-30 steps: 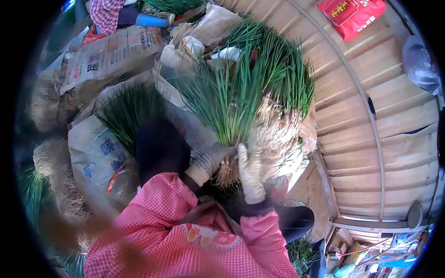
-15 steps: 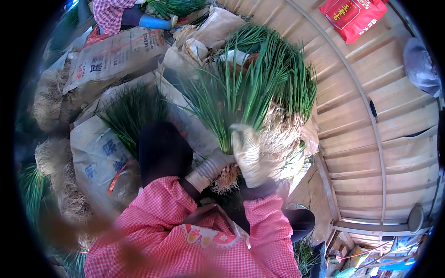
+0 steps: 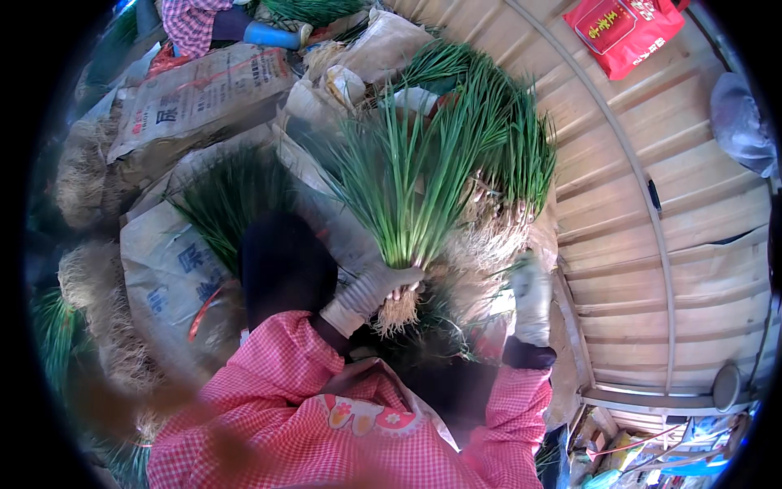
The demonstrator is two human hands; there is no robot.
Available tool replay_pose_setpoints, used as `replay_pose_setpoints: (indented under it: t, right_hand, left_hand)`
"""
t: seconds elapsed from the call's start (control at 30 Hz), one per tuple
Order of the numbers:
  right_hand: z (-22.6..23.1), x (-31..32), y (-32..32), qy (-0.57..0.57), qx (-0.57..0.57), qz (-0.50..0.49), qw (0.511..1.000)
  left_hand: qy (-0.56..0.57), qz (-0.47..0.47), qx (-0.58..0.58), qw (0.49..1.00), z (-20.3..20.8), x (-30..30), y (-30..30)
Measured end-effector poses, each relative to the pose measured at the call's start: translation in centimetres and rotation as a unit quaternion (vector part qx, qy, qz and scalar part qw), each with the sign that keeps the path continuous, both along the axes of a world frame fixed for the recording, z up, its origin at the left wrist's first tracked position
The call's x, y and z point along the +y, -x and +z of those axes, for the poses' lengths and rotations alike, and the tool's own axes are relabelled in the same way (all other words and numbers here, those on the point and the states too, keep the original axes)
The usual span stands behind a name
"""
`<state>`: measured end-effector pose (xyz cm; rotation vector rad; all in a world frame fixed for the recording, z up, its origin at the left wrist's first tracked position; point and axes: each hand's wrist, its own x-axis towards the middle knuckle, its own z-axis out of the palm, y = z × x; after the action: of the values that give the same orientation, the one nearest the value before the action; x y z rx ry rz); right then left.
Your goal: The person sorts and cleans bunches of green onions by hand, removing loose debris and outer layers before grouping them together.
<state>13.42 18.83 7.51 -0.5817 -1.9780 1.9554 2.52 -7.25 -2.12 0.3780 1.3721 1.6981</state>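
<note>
- Pink checked sleeves (image 3: 269, 407) along the lower edge, nearest the camera; dark cuffs at both wrists.
- White knit glove on the left hand (image 3: 376, 287); fingers (image 3: 403, 275) curled tight round the base of a bunch of green onions (image 3: 407, 187), just above the pale roots (image 3: 397, 311) hanging below the fist; leaves fanning upward and outward.
- White glove too on the right hand (image 3: 531, 297), off to the right and apart from the bunch; fingers fairly straight and loosely open, nothing clearly held; blurred, so contact with the rooty heap just beside it cannot be told.
- Behind the held bunch, a pile of more green onions (image 3: 513, 155) with tangled roots, lying against the wooden plank wall (image 3: 652, 204).
- Left of centre, printed woven sacks (image 3: 171, 269) with another green bundle (image 3: 232, 196) on them.
- Farthest off, a red bag (image 3: 623, 33) on the planks at upper right; another person's checked sleeve and blue glove (image 3: 273, 34) at the top edge.
</note>
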Motion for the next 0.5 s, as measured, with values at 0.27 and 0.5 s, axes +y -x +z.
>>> replay_pose_setpoints:
  t: [0.27, 0.5]
  right_hand:
    - [1.5, -8.5, 2.5, -0.08, -0.017, 0.05, 0.995]
    - [-1.5, -10.3, 3.8, 0.089, -0.013, -0.043, 0.995]
  left_hand:
    - [-0.123, 0.021, -0.002, 0.992, 0.7, -1.1, -0.5]
    - [-0.095, 0.015, 0.023, 0.995, 1.4, -0.3, -1.1]
